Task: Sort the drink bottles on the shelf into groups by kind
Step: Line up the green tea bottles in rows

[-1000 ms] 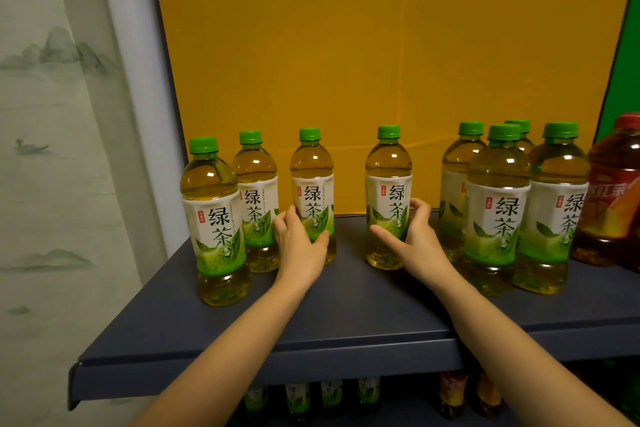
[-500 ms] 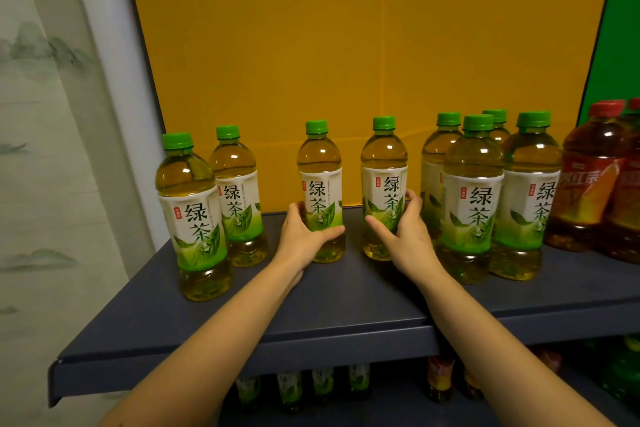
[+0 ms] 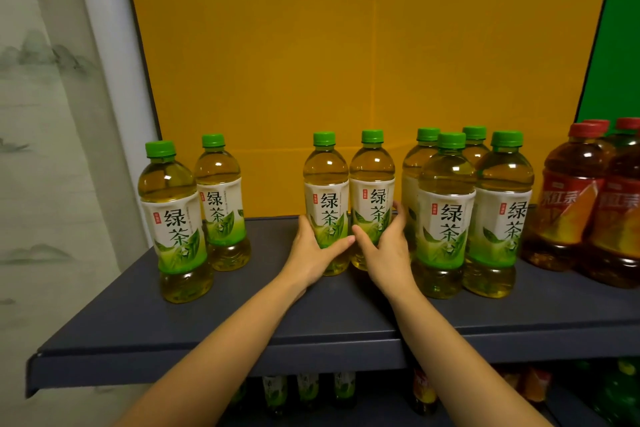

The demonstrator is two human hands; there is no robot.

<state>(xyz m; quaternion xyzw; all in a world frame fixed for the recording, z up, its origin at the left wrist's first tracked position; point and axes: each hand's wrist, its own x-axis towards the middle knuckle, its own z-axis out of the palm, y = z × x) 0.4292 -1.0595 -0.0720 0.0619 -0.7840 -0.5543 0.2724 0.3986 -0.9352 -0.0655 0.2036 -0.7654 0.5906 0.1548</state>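
Several green tea bottles with green caps stand on a dark grey shelf (image 3: 221, 326). My left hand (image 3: 313, 253) grips the lower body of one green tea bottle (image 3: 325, 184) at the middle. My right hand (image 3: 384, 250) grips the neighbouring green tea bottle (image 3: 372, 180), and the two bottles stand side by side, almost touching. A cluster of green tea bottles (image 3: 446, 204) stands just right of them. Two more green tea bottles (image 3: 173, 215) stand apart at the left. Red-capped black tea bottles (image 3: 571, 198) stand at the far right.
A yellow board (image 3: 346, 80) backs the shelf, with a green panel (image 3: 616, 45) at the right. A pale curtain (image 3: 52, 149) hangs on the left. More bottles (image 3: 308, 388) show on a lower shelf beneath the front edge.
My left hand has slid its green tea bottle to the right, closing the gap to the bottle in my right hand. Both bottles now stand nearer the right cluster.
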